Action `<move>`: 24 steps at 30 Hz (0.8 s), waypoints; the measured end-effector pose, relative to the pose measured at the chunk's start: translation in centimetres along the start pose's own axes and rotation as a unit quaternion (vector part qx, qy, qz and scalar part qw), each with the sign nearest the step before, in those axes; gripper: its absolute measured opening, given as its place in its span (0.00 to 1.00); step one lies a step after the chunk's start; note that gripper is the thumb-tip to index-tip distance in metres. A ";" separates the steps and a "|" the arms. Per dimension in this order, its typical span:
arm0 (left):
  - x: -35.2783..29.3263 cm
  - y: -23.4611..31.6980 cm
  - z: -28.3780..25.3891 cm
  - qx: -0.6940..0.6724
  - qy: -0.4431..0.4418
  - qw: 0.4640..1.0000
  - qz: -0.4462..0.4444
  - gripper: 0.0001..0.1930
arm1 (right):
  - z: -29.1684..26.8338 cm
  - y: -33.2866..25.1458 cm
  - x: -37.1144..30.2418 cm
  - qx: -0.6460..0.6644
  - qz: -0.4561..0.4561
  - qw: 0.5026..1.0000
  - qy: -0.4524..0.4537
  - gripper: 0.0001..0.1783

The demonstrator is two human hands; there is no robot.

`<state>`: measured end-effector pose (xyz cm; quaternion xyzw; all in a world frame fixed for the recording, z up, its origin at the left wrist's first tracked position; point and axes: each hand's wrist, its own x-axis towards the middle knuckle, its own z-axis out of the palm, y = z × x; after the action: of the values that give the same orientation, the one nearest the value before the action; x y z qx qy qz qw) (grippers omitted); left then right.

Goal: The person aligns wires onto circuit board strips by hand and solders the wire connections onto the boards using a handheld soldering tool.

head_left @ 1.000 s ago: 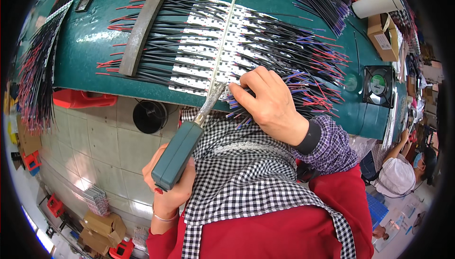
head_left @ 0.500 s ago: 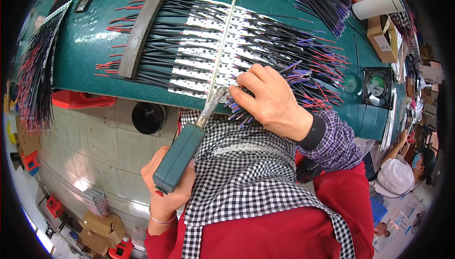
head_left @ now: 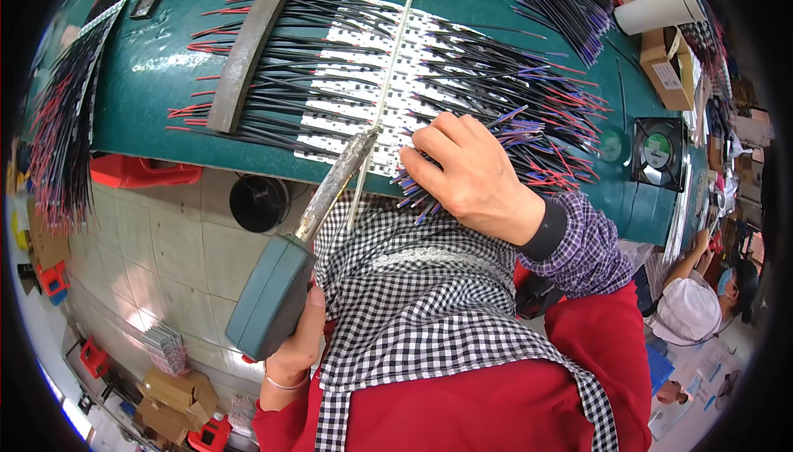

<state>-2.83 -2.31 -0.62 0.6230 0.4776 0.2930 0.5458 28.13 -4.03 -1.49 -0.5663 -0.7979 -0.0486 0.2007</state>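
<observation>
My left hand (head_left: 304,338) is wrapped round a dark green soldering iron (head_left: 268,293). Its long, dirty metal barrel slants up to a white panel of small circuit boards (head_left: 351,80), and the tip lies over the thin pale strip (head_left: 388,80) running down the panel's middle. On the panel's lower right, my right hand (head_left: 475,175) is closed, thumb and fingertips pinched at a wire by the boards' edge; the exact grip is partly hidden. Black wires (head_left: 512,80) with red and blue-purple ends fan out beneath and beyond this hand. More black wires (head_left: 277,80) with red ends leave the panel's left side.
A grey metal bar (head_left: 252,55) lies across the left wires on the green table (head_left: 157,113). A wire bundle (head_left: 70,130) hangs at the left edge. To the right are a small black fan (head_left: 658,150), a cardboard box (head_left: 667,68) and a white roll (head_left: 658,10). Another person (head_left: 694,303) sits lower right.
My left hand has drawn the soldering iron down and to the left, with its tip shifting from beside the right fingertips onto the middle strip. My right hand has hardly moved.
</observation>
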 end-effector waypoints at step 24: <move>0.2 -1.1 -0.7 0.075 -0.052 0.995 0.036 0.20 | 1.9 -1.7 -1.4 0.048 0.028 0.993 0.106 0.16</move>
<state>-3.69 -1.90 -1.54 0.6936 0.4459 0.2429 0.5109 26.43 -5.27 -3.46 -0.5699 -0.7575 -0.0643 0.3119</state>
